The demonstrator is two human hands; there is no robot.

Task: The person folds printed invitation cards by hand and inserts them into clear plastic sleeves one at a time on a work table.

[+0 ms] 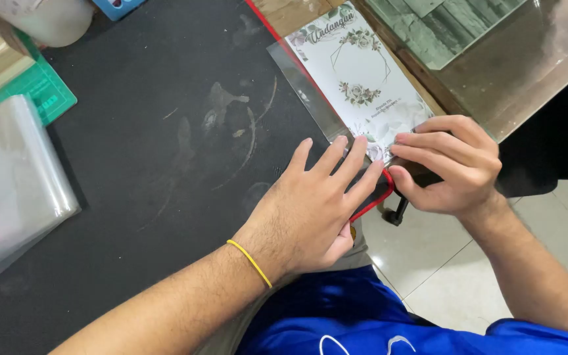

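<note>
A printed card (363,79) with floral decoration lies inside a clear plastic sleeve (310,92) at the far right edge of the dark surface (165,131), its near end under the person's fingers. The card looks thin, light and fairly stiff, so it would likely bend or crease if pinched hard; the sleeve looks slick and flimsy and probably slides easily. The edges and near corners seem the sensible places to take hold.

The left hand (317,204) lies flat and open, fingers spread and pressing down on the sleeve's near end just by the red border (373,204) of the surface; it grips nothing. The right hand (448,164) is curled, thumb and fingertips pinched together at the near end of the card and sleeve; whether it grips the card, the sleeve flap or both cannot be told.

A yellow band (250,261) circles the left wrist. Well apart, at the left edge, sits a stack of empty clear sleeves (14,177), with a green cutting mat (47,92) beyond it. A glass-topped table (514,59) stands to the right, over a tiled floor (448,283).
</note>
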